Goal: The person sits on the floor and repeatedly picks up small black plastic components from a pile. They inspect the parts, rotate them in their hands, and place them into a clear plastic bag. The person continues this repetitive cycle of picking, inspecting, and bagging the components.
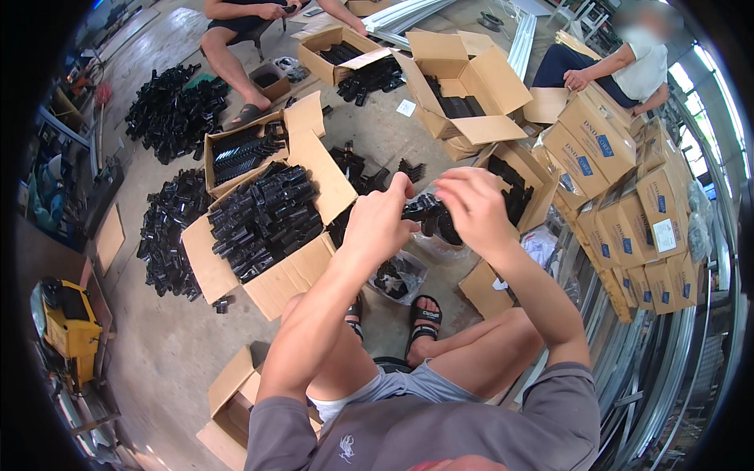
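Near the centre of the frame, slightly above it, a small black part (pixel 424 208) sits between the person's two hands. The left hand (pixel 381 222) has its fingers curled and clamped on the part's left end, thumb toward the lower side. The right hand (pixel 475 210) comes in from the other side with its fingers bent and bunched at the part's right end (whether they grip it or only touch it, I cannot tell). Below the hands, a clear plastic container (pixel 417 280) with black pieces in it stands on the floor (pixel 157 334), near the person's black sandals (pixel 425 315).

At centre left, an open cardboard box (pixel 289 276) is heaped with similar parts, and a loose pile (pixel 167 235) lies just beside it. Another pile (pixel 174 114) spreads across the upper left. At upper centre, a second open box (pixel 493 88) holds more black pieces. Closed cartons (pixel 594 151) are stacked at the right, near a seated co-worker (pixel 646 69). A yellow machine (pixel 72 330) stands at the lower left.
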The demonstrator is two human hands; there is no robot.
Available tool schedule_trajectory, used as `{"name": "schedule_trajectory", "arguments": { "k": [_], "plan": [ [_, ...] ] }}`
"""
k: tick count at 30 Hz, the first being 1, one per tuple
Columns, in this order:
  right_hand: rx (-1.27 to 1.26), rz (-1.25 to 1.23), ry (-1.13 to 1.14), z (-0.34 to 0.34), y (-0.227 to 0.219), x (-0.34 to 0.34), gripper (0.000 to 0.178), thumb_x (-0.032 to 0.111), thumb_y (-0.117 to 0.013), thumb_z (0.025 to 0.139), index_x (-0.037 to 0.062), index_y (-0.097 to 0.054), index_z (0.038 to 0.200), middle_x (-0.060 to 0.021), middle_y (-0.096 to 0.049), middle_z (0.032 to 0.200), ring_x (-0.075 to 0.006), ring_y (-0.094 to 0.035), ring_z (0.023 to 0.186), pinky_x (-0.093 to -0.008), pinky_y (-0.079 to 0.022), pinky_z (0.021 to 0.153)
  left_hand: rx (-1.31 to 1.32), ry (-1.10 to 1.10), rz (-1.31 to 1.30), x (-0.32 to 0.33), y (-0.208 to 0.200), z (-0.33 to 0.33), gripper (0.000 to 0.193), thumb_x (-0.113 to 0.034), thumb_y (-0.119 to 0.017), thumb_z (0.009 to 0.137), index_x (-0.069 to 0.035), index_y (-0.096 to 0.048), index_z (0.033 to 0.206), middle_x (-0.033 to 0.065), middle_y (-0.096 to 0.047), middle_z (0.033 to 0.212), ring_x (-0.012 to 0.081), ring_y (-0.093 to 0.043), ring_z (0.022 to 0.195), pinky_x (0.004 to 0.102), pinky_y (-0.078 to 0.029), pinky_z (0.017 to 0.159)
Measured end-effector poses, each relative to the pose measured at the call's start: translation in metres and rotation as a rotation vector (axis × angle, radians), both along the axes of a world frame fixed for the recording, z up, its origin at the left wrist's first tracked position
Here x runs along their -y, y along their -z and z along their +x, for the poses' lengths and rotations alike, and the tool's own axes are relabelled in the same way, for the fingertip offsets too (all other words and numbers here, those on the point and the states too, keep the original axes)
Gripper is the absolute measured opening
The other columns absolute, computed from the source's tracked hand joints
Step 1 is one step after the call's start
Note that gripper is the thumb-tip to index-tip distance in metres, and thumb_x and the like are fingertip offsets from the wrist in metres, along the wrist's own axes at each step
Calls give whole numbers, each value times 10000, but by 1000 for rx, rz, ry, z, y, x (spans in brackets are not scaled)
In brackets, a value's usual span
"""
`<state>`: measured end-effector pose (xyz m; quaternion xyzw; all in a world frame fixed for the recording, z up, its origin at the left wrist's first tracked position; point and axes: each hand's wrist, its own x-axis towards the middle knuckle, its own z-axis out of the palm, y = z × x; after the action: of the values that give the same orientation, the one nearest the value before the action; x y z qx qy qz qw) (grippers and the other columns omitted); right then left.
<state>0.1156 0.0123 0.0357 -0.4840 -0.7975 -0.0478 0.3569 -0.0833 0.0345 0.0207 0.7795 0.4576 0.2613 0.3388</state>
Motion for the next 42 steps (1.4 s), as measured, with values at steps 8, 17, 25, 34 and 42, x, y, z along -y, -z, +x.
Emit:
{"name": "schedule_trajectory", "arguments": {
  "k": [8,17,25,34,42],
  "plan": [
    [-1262,-876,-160,36,45,23,660,215,-715,919,24,-373,1450,-113,-605,1231,-179,-609,1053,-298,-494,886,389,-15,-429,-3,-14,-3,445,-68,-816,776,-71,-535,1121,153,-745,975,133,-690,841,311,-515,702],
    [-1471,-961,-357,21,16,39,445,157,-706,926,-34,-507,1275,-92,-659,1023,-167,-641,892,-284,-510,758,806,83,-524,12,-15,12,364,67,-732,837,9,-545,1145,138,-724,1049,117,-667,951,257,-554,819],
    [-1411,-860,-393,34,9,57,465,174,-667,959,-42,-475,1324,-62,-621,927,-111,-601,772,-243,-488,647,912,58,-387,30,-1,28,343,73,-777,788,30,-597,1077,165,-671,1177,144,-628,1096,277,-520,938],
    [-1315,-801,-488,41,-7,85,504,140,-734,899,-37,-509,1314,-69,-652,956,-98,-597,748,-241,-486,622,969,241,56,44,-7,31,352,2,-827,744,31,-640,1041,245,-697,1102,332,-658,1129,416,-525,979],
    [-1308,-689,-498,36,-23,79,436,15,-726,874,-30,-543,1267,-76,-671,1042,-107,-644,851,-243,-531,702,1025,232,2,44,-7,30,344,19,-815,755,30,-644,1054,197,-705,1083,354,-646,1142,450,-506,1010]
  ]
}}
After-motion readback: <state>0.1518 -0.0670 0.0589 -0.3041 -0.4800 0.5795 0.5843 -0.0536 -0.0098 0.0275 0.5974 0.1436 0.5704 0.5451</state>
